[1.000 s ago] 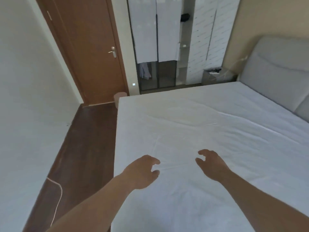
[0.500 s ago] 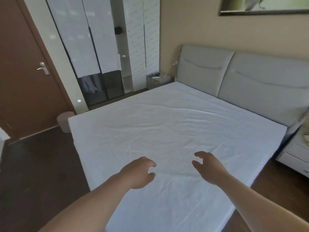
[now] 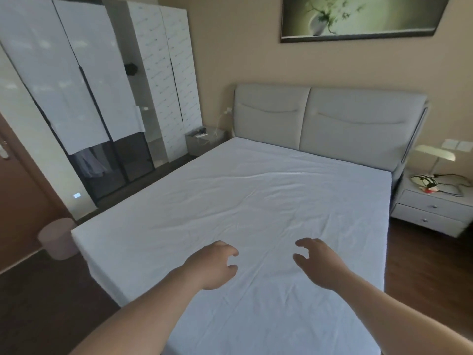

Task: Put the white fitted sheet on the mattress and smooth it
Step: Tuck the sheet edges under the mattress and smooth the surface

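The white fitted sheet (image 3: 256, 201) covers the whole mattress, with shallow creases across its middle and a long fold line running toward me. My left hand (image 3: 212, 265) hovers over the near part of the sheet, fingers loosely curled and holding nothing. My right hand (image 3: 317, 262) hangs a short way to its right, fingers spread and bent, also empty. I cannot tell whether either hand touches the fabric.
A grey padded headboard (image 3: 332, 119) stands against the far wall. A white nightstand (image 3: 432, 206) with a lamp sits at the right of the bed. A pink bin (image 3: 57, 238) stands by the left corner. Wardrobes (image 3: 89, 85) line the left wall. Dark wood floor surrounds the bed.
My view has swung to the right, from the door side to the headboard and nightstand. Both hands stay in much the same pose over the sheet.
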